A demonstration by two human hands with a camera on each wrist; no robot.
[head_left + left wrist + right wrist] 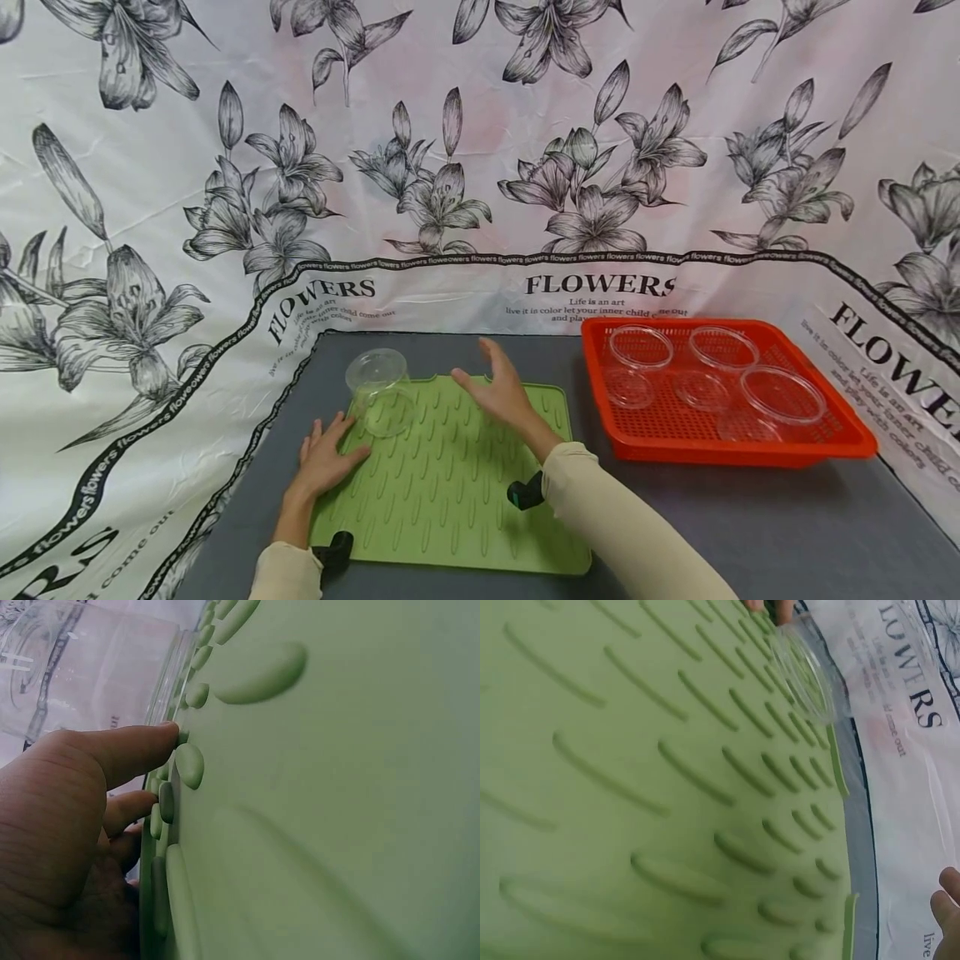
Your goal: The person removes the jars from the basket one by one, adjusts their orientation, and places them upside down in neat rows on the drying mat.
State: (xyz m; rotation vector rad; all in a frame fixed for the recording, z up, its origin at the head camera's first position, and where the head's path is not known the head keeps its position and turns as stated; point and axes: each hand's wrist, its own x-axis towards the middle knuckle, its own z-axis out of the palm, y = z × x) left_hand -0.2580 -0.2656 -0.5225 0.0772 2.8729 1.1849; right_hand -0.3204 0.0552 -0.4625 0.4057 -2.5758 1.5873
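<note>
Broadly, a white cloth (150, 208) printed with black lilies and the word FLOWERS covers the backdrop and drapes down both sides of a grey table (787, 533). On the table lies a green ribbed mat (450, 500), a wide sheet of raised ridges that fills most of both wrist views. To its right, just beside it, sits an orange mesh basket (840, 446) holding several clear round containers (782, 394) with their open mouths up.

Near the mat's far left corner stands a clear plastic container (380, 392), upside down, its flat base on top and its rim on the ridges. In the left wrist view the same container (90, 667) rises just beyond the fingertips.

The left hand (324, 458) lies flat on the mat's left edge, fingers straight and spread, gripping nothing; its fingertips are just beside the container's rim, and whether they touch it cannot be told. The right hand (498, 387) hovers over the middle of the mat to the right of the container, apart from it, palm turned towards it, fingers loosely extended and holding nothing. A black strap (525, 493) sits at the right wrist.
</note>
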